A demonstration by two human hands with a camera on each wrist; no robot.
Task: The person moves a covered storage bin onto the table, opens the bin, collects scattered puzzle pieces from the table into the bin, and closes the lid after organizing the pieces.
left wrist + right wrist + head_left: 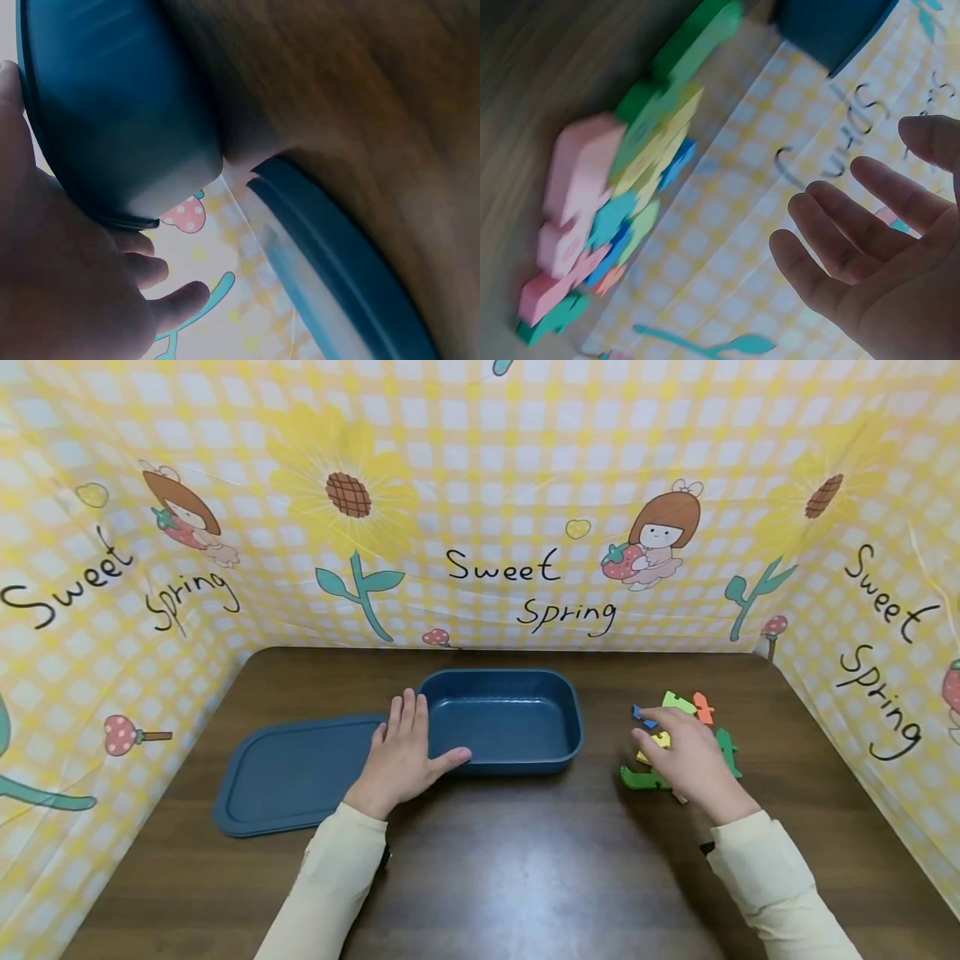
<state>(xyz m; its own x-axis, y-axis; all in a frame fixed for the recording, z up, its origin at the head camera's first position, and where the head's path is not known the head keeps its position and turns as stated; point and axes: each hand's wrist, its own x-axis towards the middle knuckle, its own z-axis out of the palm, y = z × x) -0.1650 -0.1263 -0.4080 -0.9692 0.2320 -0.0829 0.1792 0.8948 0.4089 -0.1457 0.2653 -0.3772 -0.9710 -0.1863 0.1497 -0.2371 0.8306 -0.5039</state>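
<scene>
A dark blue rectangular box (pixel 498 767) stands on the table without its lid. At its left front corner my left hand (pixel 401 752) rests against the rim, fingers straight along the side and thumb stretched over the front edge. In the left wrist view the hand (pixel 71 262) lies along the box's rim (pixel 52 169). On the right, my right hand (pixel 697 760) hovers over several small colourful puzzle-like pieces, fingers spread and nothing held. Among them are a long green piece (pixel 637 778), an orange piece (pixel 702 707) and, in the right wrist view, a pink piece (pixel 581 176).
A flat blue lid (pixel 292 777) lies left of the box, partly behind the left hand and wrist. Patterned yellow-and-white cloth (pixel 495 510) hangs at the back and along both sides. The table's brown wooden top (pixel 510 860) stretches in front of the box.
</scene>
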